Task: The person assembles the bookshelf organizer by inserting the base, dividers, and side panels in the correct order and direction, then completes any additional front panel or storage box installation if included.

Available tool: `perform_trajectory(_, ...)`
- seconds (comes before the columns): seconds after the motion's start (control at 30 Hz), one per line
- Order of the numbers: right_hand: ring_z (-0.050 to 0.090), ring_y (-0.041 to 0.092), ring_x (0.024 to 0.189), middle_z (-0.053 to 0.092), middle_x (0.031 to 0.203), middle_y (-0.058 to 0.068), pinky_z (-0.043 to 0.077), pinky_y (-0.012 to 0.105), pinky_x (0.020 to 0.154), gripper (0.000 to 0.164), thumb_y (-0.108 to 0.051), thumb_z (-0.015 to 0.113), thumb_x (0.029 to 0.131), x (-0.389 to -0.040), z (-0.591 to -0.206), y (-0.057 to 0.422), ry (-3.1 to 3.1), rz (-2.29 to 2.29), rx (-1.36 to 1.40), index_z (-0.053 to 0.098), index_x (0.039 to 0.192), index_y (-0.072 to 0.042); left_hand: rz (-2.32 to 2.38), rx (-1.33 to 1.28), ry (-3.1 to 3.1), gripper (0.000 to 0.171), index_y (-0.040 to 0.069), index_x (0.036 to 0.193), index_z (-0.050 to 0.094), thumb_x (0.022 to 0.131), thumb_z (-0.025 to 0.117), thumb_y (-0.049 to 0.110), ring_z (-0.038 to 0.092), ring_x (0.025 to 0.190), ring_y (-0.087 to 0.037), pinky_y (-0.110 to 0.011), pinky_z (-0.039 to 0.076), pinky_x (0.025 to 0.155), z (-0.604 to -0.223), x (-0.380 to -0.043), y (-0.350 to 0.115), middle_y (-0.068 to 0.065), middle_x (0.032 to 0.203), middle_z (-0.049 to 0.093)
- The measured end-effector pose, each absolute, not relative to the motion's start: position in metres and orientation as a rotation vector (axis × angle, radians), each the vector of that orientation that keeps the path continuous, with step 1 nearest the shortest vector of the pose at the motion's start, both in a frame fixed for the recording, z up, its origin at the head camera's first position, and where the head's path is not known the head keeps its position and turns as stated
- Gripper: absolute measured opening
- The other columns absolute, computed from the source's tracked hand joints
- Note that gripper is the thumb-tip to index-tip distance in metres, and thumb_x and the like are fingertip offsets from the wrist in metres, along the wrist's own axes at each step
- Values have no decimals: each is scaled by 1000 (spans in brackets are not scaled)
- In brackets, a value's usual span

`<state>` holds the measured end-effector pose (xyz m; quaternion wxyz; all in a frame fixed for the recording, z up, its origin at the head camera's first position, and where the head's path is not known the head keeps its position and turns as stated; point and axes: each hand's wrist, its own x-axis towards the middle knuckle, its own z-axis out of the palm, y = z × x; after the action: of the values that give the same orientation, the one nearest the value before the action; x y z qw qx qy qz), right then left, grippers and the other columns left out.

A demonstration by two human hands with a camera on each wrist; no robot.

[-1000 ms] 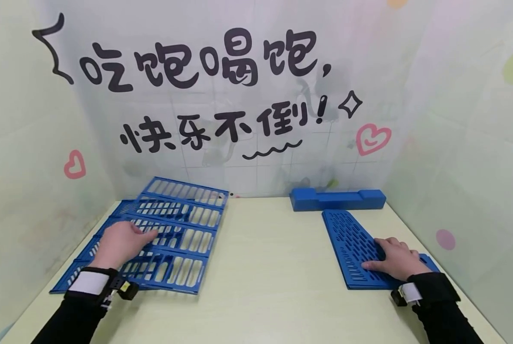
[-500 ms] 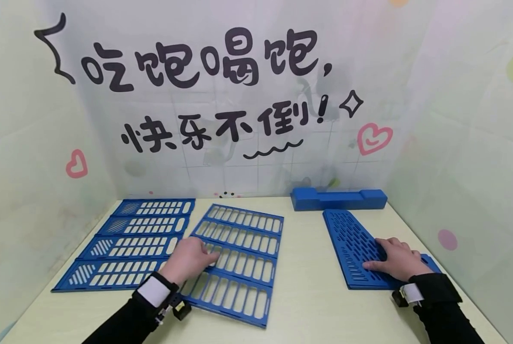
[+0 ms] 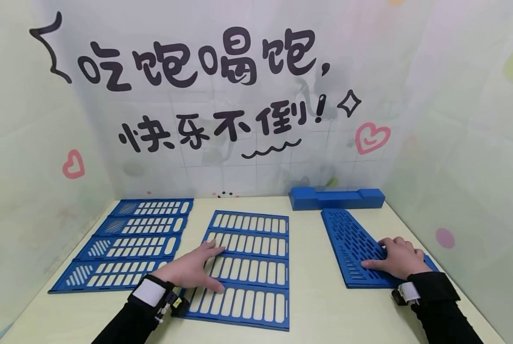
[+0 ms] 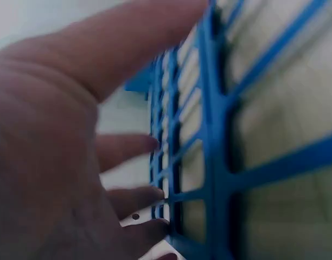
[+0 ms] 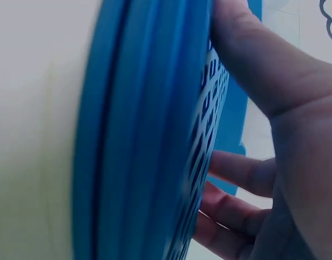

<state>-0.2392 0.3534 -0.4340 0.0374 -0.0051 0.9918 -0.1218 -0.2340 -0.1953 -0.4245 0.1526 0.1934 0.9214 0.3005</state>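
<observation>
A blue four-section slotted panel (image 3: 259,276) lies flat in the middle of the table. My left hand (image 3: 193,270) is over its left edge, thumb and fingers spread. In the left wrist view, the fingertips (image 4: 155,192) are right at the panel's bars. On the right side, my right hand (image 3: 396,258) rests on a stack of blue perforated panels (image 3: 346,239), thumb and fingers laid across the top. The right wrist view shows the stack's layered edge (image 5: 139,141) next to the thumb, and the lower part of the stack is partly hidden by the hand.
Another blue panel (image 3: 129,246), with grid holes and diagonal slits, lies to the left on the pale table (image 3: 312,306). At the back right, a blue block (image 3: 338,199) with raised ends stands against the printed curtain wall (image 3: 260,177). Curtain walls also close off both sides.
The slotted panel has moved right off the left panel and down onto the table, turning straighter. My left hand has let go and spread its fingers. The right hand has stayed put.
</observation>
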Motion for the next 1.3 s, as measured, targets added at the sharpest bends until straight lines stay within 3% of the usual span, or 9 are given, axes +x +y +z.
perform_trajectory(0.2, 51, 60, 117, 56, 134, 43, 37, 75, 96, 116, -80, 81, 80, -238, -435, 352, 3075, -372, -31, 58, 141, 15, 714, 547, 2716, 104, 6, 164, 50, 82, 96, 51, 30, 161, -58, -81, 31, 122, -430, -229, -188, -31, 175, 33)
perform_trajectory(0.53, 51, 60, 120, 59, 133, 41, 33, 80, 102, 112, -78, 83, 79, -241, -435, 354, 3147, -397, -64, 61, 139, 13, 627, 480, 2715, 104, 8, 164, 51, 81, 95, 53, 35, 160, -55, -76, 29, 125, -416, -215, -170, -29, 174, 36)
perform_trajectory(0.73, 54, 58, 116, 60, 131, 41, 33, 80, 98, 120, -78, 86, 75, -241, -435, 357, 3124, -421, -43, 56, 146, 13, 597, 530, 2754, 92, 9, 153, 63, 80, 97, 51, 50, 143, -47, -72, 36, 119, -416, -216, -169, -23, 157, 55)
perform_trajectory(0.83, 58, 55, 113, 61, 128, 40, 34, 79, 97, 120, -74, 89, 76, -240, -431, 359, 3084, -451, -43, 52, 146, 16, 665, 542, 2756, 87, 9, 150, 65, 80, 98, 49, 50, 140, -44, -71, 39, 116, -421, -218, -170, -21, 154, 55)
perform_trajectory(0.9, 63, 47, 107, 65, 122, 35, 39, 75, 97, 113, -69, 89, 80, -240, -426, 360, 3023, -527, -46, 51, 142, 17, 730, 542, 2743, 90, 10, 154, 62, 81, 98, 47, 45, 148, -48, -73, 39, 119, -424, -219, -173, -25, 162, 49)
perform_trajectory(1.0, 70, 32, 98, 72, 115, 24, 53, 63, 96, 94, -58, 87, 90, -237, -416, 362, 2898, -703, -74, 49, 136, 14, 803, 548, 2703, 98, 10, 163, 53, 83, 97, 46, 28, 162, -57, -79, 33, 123, -428, -221, -178, -30, 176, 31)
perform_trajectory(1.1, 70, 21, 94, 73, 110, 16, 62, 44, 85, 67, -41, 80, 101, -232, -404, 361, 2817, -865, -175, 48, 131, 10, 813, 566, 2674, 100, 11, 165, 51, 84, 95, 49, 19, 165, -59, -80, 27, 125, -433, -226, -182, -31, 178, 25)
perform_trajectory(1.23, 65, 17, 95, 72, 109, 12, 53, 29, 76, 34, -20, 68, 110, -234, -383, 346, 2886, -903, -394, 51, 127, 4, 795, 586, 2667, 97, 11, 163, 54, 84, 95, 50, 19, 166, -58, -78, 27, 127, -436, -231, -184, -32, 178, 24)
perform_trajectory(1.3, 63, 19, 97, 69, 109, 11, 49, 28, 75, 23, -15, 62, 113, -243, -370, 330, 2948, -880, -453, 51, 125, 1, 797, 582, 2662, 96, 11, 163, 54, 85, 94, 49, 19, 166, -57, -76, 29, 127, -436, -231, -184, -32, 179, 23)
